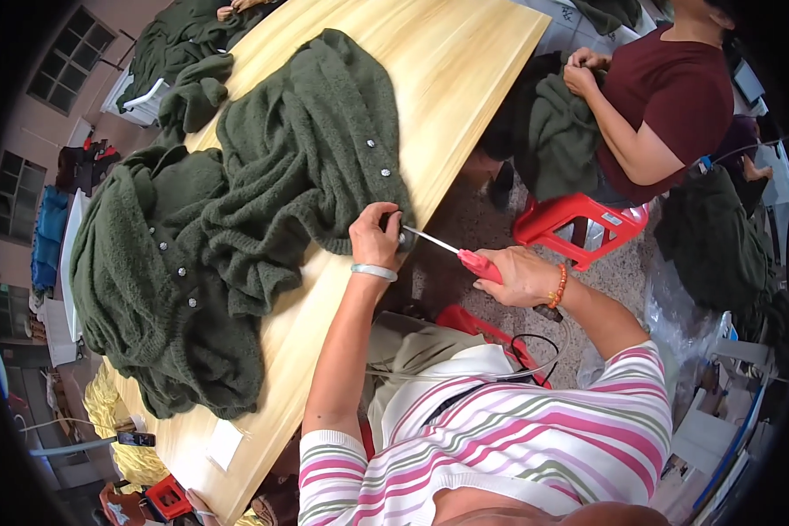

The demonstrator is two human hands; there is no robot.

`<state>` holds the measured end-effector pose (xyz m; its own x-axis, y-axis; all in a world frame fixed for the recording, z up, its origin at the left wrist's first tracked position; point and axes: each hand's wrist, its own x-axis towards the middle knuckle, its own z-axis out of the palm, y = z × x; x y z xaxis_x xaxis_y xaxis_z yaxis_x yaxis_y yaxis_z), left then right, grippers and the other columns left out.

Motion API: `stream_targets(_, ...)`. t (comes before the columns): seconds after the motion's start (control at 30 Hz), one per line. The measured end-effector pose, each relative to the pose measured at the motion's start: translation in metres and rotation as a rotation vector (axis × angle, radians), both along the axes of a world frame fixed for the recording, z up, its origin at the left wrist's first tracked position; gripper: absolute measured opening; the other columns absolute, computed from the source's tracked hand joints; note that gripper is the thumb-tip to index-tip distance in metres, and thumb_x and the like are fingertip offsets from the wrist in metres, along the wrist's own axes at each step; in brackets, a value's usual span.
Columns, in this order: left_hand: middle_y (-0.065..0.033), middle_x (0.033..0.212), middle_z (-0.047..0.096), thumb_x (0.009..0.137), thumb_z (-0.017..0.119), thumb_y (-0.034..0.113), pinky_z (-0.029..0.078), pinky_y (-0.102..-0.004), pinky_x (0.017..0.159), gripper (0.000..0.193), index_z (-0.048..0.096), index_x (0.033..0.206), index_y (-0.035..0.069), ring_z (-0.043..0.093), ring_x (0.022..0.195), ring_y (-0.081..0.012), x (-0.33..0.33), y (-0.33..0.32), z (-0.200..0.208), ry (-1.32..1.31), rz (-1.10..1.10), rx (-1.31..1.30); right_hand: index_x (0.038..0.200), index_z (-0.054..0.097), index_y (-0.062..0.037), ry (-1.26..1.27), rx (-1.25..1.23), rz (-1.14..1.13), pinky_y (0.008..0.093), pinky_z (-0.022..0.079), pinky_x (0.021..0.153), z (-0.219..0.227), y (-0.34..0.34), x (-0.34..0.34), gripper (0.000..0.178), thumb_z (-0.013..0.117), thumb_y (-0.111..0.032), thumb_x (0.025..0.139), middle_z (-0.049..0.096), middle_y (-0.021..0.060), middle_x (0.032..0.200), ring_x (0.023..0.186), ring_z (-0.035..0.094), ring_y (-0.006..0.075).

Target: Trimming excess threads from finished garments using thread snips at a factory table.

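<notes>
A dark green knitted cardigan (311, 131) with shiny round buttons lies bunched on the wooden table. My left hand (376, 235) pinches its front edge beside the lowest button, close to the table's right edge. In my right hand (524, 276) is a screwdriver-like tool (481, 265) with a red handle and a thin pale shaft. Its shaft points left, and the tip reaches the cardigan's edge by my left fingers. What the tip does there is too small to make out. Another green cardigan (153, 289), also with shiny buttons, is heaped on the left, against the first.
The pale wooden table (465, 61) runs diagonally. At upper right a person (666, 105) in a dark red shirt handles green knitwear (559, 131) beside a red plastic stool (583, 230). More green knitwear (184, 44) lies at upper left. A white paper (225, 444) rests near the table's front.
</notes>
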<state>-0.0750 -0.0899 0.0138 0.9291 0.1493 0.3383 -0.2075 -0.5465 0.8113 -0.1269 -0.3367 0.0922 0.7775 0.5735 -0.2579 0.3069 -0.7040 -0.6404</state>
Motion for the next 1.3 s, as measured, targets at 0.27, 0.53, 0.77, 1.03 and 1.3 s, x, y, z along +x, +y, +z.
stream_targets(0.27, -0.0089, 0.079, 0.057, 0.071, 0.074, 0.009, 0.046, -0.0323, 0.067, 0.016, 0.062, 0.081, 0.004, 0.056, 0.073, -0.0209, -0.007, -0.009, 0.030, -0.019, 0.028, 0.337, 0.114, 0.051, -0.0054, 0.070, 0.090, -0.045, 0.0495, 0.047, 0.079, 0.001, -0.013, 0.005, 0.039, 0.057, -0.027, 0.082, 0.063, 0.0248, 0.089, 0.088, 0.059, 0.0441)
stream_targets(0.53, -0.0151, 0.093, 0.055, 0.076, 0.066, 0.009, 0.047, -0.0419, 0.071, 0.016, 0.061, 0.091, 0.005, 0.056, 0.086, -0.0340, 0.058, -0.002, 0.024, 0.035, 0.031, 0.609, 0.118, 0.050, -0.0059, 0.048, 0.045, -0.100, 0.0500, 0.047, 0.079, 0.004, -0.012, 0.027, 0.041, 0.057, -0.027, 0.083, 0.062, 0.0265, 0.088, 0.086, 0.059, 0.0447)
stream_targets(0.77, -0.0106, 0.074, 0.060, 0.075, 0.069, 0.007, 0.050, -0.0315, 0.064, 0.011, 0.064, 0.083, 0.002, 0.062, 0.068, -0.0222, 0.072, 0.018, 0.004, 0.139, -0.015, 0.280, 0.117, 0.051, -0.0053, 0.004, -0.073, -0.065, 0.0498, 0.047, 0.082, 0.002, 0.003, 0.047, 0.041, 0.057, -0.028, 0.083, 0.063, 0.0257, 0.092, 0.091, 0.059, 0.0431)
stream_targets(1.03, -0.0094, 0.076, 0.065, 0.081, 0.067, 0.016, 0.048, -0.0269, 0.060, 0.014, 0.070, 0.083, 0.003, 0.063, 0.064, -0.0136, 0.065, 0.015, 0.026, 0.367, 0.008, 0.157, 0.117, 0.050, -0.0059, 0.021, 0.066, -0.048, 0.0497, 0.047, 0.080, -0.009, 0.007, 0.061, 0.041, 0.057, -0.028, 0.083, 0.063, 0.0253, 0.089, 0.088, 0.059, 0.0434)
stream_targets(1.3, -0.0119, 0.085, 0.060, 0.077, 0.066, 0.013, 0.049, -0.0377, 0.071, 0.016, 0.065, 0.092, 0.006, 0.062, 0.081, -0.0303, 0.116, 0.013, 0.025, 0.011, 0.175, 0.636, 0.116, 0.050, -0.0074, -0.009, 0.072, -0.125, 0.0507, 0.047, 0.078, -0.007, 0.012, 0.075, 0.039, 0.057, -0.027, 0.083, 0.062, 0.0254, 0.087, 0.086, 0.059, 0.0448)
